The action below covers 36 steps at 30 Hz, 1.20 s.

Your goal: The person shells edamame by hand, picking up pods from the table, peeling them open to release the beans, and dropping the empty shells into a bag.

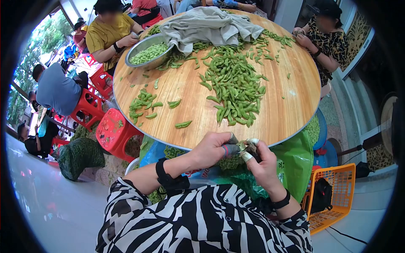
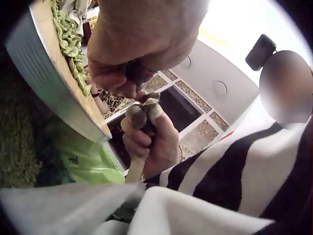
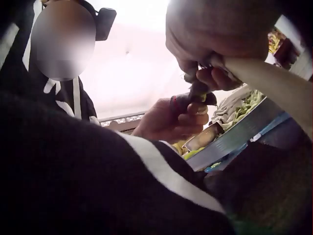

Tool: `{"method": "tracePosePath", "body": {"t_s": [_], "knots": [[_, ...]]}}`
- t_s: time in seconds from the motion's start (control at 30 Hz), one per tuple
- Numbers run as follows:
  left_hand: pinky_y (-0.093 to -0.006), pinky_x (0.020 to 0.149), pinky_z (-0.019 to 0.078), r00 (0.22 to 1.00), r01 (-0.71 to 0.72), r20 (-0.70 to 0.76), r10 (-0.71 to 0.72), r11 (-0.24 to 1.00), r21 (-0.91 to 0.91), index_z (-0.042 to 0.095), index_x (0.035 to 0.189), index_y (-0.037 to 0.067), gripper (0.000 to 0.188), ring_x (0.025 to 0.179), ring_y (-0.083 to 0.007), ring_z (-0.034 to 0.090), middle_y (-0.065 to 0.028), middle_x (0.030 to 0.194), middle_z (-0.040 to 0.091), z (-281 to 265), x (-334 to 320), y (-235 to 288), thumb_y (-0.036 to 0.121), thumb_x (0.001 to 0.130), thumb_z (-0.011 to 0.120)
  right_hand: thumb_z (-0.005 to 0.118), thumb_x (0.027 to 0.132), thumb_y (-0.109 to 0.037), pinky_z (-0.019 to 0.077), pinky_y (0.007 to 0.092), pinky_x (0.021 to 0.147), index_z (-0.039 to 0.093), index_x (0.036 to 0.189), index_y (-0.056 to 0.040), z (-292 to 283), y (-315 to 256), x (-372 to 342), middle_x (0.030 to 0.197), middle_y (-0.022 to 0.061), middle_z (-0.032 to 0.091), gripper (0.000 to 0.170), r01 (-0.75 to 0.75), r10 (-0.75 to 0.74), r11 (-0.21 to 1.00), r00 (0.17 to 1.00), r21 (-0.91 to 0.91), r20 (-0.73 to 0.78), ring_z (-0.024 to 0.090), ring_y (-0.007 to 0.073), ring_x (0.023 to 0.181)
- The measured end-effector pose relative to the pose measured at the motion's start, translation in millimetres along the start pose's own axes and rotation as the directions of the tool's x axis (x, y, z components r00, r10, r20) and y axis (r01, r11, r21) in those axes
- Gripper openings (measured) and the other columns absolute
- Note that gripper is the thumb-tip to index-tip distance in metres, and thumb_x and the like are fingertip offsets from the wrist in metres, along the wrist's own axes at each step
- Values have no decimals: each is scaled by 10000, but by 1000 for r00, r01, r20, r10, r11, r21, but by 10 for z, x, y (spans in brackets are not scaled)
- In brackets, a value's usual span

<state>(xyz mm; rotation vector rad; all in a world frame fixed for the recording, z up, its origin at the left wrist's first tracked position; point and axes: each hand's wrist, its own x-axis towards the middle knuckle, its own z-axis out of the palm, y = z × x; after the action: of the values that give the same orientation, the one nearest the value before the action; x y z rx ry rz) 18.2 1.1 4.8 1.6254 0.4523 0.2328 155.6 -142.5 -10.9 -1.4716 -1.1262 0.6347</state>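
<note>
My left hand (image 1: 211,149) and right hand (image 1: 263,166) meet fingertip to fingertip just off the near edge of a round wooden table (image 1: 168,130). Dark covers with a red band wrap left fingertips; whitish wraps cover right thumb and finger. Both hands pinch together at one spot, where a small green piece (image 3: 203,98) peeks out between curled fingers in the right wrist view; I cannot tell whether it is a pod or a bean. Shelled green beans (image 1: 231,163) lie below the hands. Green bean pods (image 1: 236,88) form a long heap on the table, with several strays (image 1: 183,124) at left.
A metal bowl (image 1: 160,63) of shelled beans stands at the table's far left beside a grey cloth (image 1: 206,27). Other people sit around the table. A red stool (image 1: 112,130) is to the left, an orange crate (image 1: 337,198) and blue basin (image 1: 322,126) to the right.
</note>
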Motion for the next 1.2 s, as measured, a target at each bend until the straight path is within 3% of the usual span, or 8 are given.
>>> {"method": "tracePosePath", "body": {"t_s": [0.27,0.33,0.37,0.57,0.7,0.83,0.93,1.2], "knots": [[-337,626,467,999,-54,12,53,992,113,605,935,-9,116,683,-177,577,-133,738,601,-7,-10,-92,33,829,583,642,814,-17,468,255,634,555,1068,16,49,46,38,798,85,615,270,2,-2,1000,1000,7,4,558,103,682],[-388,645,473,877,-399,60,476,656,640,581,999,29,219,746,-299,607,-126,820,599,-76,-33,-104,-6,783,590,637,815,-33,456,250,609,562,1049,17,43,71,25,759,82,600,251,-3,2,997,1000,-72,-11,537,98,650],[-388,645,473,878,-396,57,475,656,643,581,999,29,219,746,-299,607,-126,820,599,-171,-30,-126,-6,783,590,637,815,-33,456,250,609,562,1049,17,25,88,14,759,82,600,251,-1,1,998,1000,-69,-7,537,98,650],[-421,740,490,893,265,-297,338,137,954,574,932,27,174,872,-356,580,-184,889,567,-1187,-28,-339,24,759,568,600,840,-47,426,246,499,580,1043,9,-132,-41,-58,694,59,577,211,-230,213,973,929,22,303,514,101,509],[-419,746,490,825,211,-270,496,173,962,598,935,38,181,863,-355,582,-194,893,573,-1259,62,-134,53,754,595,535,890,-48,388,214,458,576,1076,26,-90,36,-5,711,11,583,204,-226,203,972,946,66,251,485,54,495],[-457,776,477,877,-128,-141,459,505,854,612,864,20,150,884,-378,580,-193,879,588,-760,384,-99,114,752,645,491,932,-126,336,196,453,578,1110,8,-15,-34,41,633,-3,544,239,-222,191,964,959,143,208,450,41,496],[-466,775,472,912,-53,-197,359,582,811,605,870,11,171,886,-390,575,-187,866,585,-610,555,-191,125,751,651,474,936,-156,317,190,450,571,1140,-2,-12,-2,27,608,-5,534,274,-192,160,972,964,136,213,424,36,485],[-427,755,480,901,-169,-98,422,552,817,576,962,-1,238,851,-367,590,-184,873,593,-543,530,-214,67,748,657,417,932,-135,323,195,440,526,1253,-16,-34,-32,88,612,10,542,359,-284,243,934,950,216,197,416,50,464]]}}
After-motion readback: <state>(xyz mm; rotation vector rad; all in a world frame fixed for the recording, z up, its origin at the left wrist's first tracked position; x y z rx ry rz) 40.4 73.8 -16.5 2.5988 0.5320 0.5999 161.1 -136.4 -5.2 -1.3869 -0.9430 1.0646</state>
